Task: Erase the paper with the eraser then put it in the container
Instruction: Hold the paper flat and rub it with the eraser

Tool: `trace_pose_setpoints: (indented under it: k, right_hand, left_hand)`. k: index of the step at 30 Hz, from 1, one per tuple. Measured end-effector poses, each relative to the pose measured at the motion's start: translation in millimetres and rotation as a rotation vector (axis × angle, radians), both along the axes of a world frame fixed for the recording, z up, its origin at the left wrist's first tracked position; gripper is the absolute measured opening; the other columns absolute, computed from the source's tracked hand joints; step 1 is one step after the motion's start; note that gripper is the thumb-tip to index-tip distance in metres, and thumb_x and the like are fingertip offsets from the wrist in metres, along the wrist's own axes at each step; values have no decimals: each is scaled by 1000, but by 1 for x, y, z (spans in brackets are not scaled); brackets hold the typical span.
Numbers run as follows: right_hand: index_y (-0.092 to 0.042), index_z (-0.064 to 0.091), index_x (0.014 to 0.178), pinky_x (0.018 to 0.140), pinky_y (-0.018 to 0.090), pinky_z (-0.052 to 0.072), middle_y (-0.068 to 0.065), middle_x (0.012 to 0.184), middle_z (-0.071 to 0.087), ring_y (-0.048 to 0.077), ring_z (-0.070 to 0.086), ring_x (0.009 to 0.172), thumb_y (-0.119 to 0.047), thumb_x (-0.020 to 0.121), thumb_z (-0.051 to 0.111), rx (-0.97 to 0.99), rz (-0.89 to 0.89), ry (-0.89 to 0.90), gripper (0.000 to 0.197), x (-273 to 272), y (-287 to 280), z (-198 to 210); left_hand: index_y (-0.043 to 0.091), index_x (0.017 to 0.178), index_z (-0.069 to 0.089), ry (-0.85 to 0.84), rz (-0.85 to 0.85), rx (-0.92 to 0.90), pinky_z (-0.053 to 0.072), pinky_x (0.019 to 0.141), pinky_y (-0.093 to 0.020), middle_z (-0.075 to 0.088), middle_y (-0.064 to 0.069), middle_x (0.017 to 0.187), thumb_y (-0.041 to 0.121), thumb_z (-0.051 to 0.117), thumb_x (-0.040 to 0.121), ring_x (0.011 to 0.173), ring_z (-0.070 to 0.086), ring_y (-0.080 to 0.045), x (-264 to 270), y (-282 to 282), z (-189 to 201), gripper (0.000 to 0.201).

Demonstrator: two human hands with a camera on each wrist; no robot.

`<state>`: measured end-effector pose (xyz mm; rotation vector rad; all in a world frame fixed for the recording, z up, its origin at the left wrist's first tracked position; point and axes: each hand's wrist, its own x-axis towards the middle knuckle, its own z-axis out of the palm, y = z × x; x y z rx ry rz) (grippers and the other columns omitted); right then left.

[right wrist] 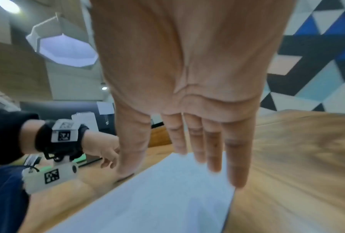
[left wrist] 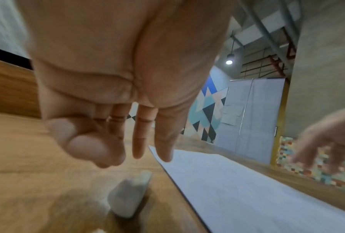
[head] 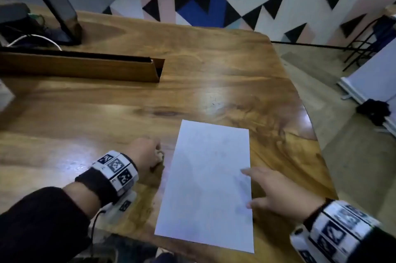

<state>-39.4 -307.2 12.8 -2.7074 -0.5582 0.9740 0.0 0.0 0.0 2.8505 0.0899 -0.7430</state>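
Note:
A white sheet of paper (head: 207,185) lies flat near the table's front edge. A small pale eraser (left wrist: 129,193) lies on the wood just left of the paper (left wrist: 247,189). My left hand (left wrist: 131,157) hovers right above the eraser with its fingers hanging down, holding nothing. In the head view my left hand (head: 157,155) hides the eraser. My right hand (head: 248,187) reaches over the paper's right edge with straight, spread fingers. In the right wrist view my right hand (right wrist: 167,165) is low over the paper (right wrist: 167,197); whether it touches is unclear.
A long wooden open-ended trough (head: 85,67) lies across the wooden table (head: 214,70) at the back left. A dark monitor stand (head: 62,14) and cables sit behind it. The table's rounded right edge drops to the floor.

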Motion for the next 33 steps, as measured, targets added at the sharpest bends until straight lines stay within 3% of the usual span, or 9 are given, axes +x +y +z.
trace_pose_setpoints:
  k: [3,7,10,12,17,20,23,27,33]
  right_hand:
    - [-17,-3,153,118,29,9,1,161,-7,16,1,148,-48,79,71,-22,9,-30,109,38,31,-17]
    - [-22,-16,151,116,53,3,6,158,-24,23,-16,147,-57,72,74,-134,-10,-93,124,86,71,-36]
    - [-29,-21,148,116,58,0,4,155,-32,22,-25,144,-64,67,72,-183,-37,-93,129,101,79,-51]
    - [-33,-23,147,115,59,-2,3,152,-37,23,-27,143,-67,65,72,-200,-9,-59,130,100,81,-60]
    - [-35,-25,146,113,59,-7,3,149,-42,24,-31,142,-70,63,71,-193,2,-40,132,81,83,-68]
    - [-32,-26,146,112,60,-8,2,148,-44,25,-34,140,-70,64,69,-211,-5,-22,131,64,89,-67]
    - [-20,-20,149,113,57,-9,4,150,-40,23,-32,141,-66,68,69,-208,40,-104,129,60,102,-63]
    - [-14,-15,151,119,42,-7,-1,157,-27,16,-22,145,-52,74,71,-37,100,-112,122,70,115,-66]
    - [-14,-18,150,117,42,-10,-2,157,-28,18,-22,145,-64,71,68,-26,135,-123,128,70,112,-71]
  left_hand:
    - [9,110,52,20,17,41,43,78,-32,60,-14,117,23,52,88,106,55,-30,6,-4,-14,27]
    - [8,106,52,29,66,31,46,79,-35,62,-16,112,21,56,86,104,56,-32,10,-6,-23,25]
    - [8,105,53,35,82,19,47,80,-35,63,-15,111,23,61,83,104,56,-31,13,-2,-24,27]
    - [8,102,57,26,89,-18,47,79,-34,65,-13,106,23,62,82,99,57,-28,13,2,-25,26]
    - [12,85,63,-76,109,-260,34,51,-17,54,6,68,23,67,79,67,50,-13,12,9,-21,13]
    - [17,88,66,-88,72,-319,31,49,-15,50,14,64,25,66,80,59,46,-1,18,6,-21,12]
    - [19,90,69,-69,68,-335,34,50,-17,56,11,67,24,68,79,60,49,-3,32,-4,-21,13]
    - [14,97,69,-110,52,-294,46,66,-24,69,-4,85,21,70,76,84,64,-22,53,-19,-19,22]
    - [13,93,69,-160,-41,-209,47,88,-28,71,-9,101,22,65,78,98,63,-26,79,-42,-23,18]
